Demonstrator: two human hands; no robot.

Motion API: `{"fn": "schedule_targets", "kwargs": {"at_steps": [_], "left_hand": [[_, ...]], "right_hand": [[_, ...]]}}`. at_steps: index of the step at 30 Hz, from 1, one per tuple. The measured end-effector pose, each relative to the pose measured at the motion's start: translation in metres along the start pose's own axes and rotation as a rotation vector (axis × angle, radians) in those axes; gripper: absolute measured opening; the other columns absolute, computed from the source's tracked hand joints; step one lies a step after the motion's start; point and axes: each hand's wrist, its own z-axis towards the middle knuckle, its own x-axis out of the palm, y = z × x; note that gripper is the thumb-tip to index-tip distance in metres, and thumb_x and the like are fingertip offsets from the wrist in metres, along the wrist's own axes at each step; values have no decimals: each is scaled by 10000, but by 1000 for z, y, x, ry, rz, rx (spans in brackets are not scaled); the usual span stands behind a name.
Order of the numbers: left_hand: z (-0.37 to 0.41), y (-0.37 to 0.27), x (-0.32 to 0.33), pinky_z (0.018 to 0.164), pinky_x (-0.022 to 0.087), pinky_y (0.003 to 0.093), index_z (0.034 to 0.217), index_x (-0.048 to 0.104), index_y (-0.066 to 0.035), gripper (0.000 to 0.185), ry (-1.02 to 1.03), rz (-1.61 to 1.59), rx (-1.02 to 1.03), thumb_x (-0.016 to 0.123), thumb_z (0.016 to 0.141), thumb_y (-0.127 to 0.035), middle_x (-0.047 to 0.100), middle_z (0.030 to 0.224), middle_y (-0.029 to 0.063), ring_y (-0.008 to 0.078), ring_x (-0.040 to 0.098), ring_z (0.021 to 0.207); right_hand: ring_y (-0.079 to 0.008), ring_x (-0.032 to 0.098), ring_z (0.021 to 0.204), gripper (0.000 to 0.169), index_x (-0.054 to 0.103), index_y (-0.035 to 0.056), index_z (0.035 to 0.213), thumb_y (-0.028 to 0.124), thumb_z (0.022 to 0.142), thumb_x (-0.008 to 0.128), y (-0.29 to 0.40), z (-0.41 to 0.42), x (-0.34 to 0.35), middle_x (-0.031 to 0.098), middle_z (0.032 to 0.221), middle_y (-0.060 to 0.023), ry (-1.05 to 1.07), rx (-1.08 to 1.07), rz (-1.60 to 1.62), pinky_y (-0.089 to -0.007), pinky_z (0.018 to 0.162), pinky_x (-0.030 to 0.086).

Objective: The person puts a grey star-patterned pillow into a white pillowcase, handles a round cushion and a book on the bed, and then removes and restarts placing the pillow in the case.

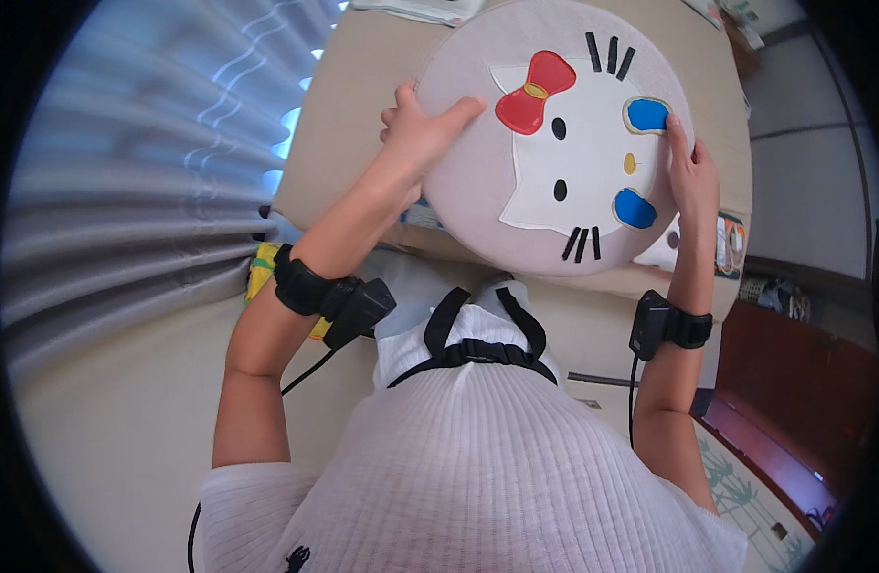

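Note:
A large round pink cushion point(468, 172) is held up in front of me between both hands. Its face carries a white cat-face appliqué with a red bow, black eyes and whiskers, a yellow nose and two blue patches. My left hand point(428, 132) grips the left rim, thumb on top and fingers beneath. At the right rim my right hand point(693, 172) holds the edge, one fingertip beside the upper blue patch. The cushion hides part of the beige-covered surface point(353, 93) behind it.
Grey curtains point(145, 179) hang along the left. A white item point(425, 8) lies at the surface's far edge. Cables point(731, 247) sit near its right front corner. To the right are grey cabinet doors point(812, 172) and a dark red wooden piece point(783, 379).

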Motion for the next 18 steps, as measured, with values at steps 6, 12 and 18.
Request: {"fn": "schedule_targets", "kwargs": {"at_steps": [6, 12, 18], "left_hand": [[-47, -109, 18, 913, 321, 416, 1288, 143, -33, 915, -49, 56, -7, 645, 636, -431, 230, 1209, 226, 332, 246, 1137], [-140, -105, 194, 891, 332, 413, 1285, 168, -42, 879, -164, 79, 64, 611, 648, -456, 259, 1173, 213, 330, 274, 1097], [-108, -181, 161, 865, 355, 422, 1272, 191, -53, 854, -252, 80, -70, 593, 646, -470, 249, 1169, 200, 310, 286, 1079]], "right_hand": [[-267, 583, 755, 641, 584, -11, 923, 593, 741, 470, 56, 19, -102, 600, 797, -182, -23, 4, -32, -321, 688, 434], [-275, 586, 777, 647, 574, -28, 943, 580, 751, 462, -97, 44, -231, 602, 825, -193, 70, -50, 69, -329, 709, 436], [-289, 588, 799, 668, 570, -16, 967, 601, 741, 449, -25, 119, -211, 601, 847, -197, 229, -60, 82, -335, 723, 438]]}}
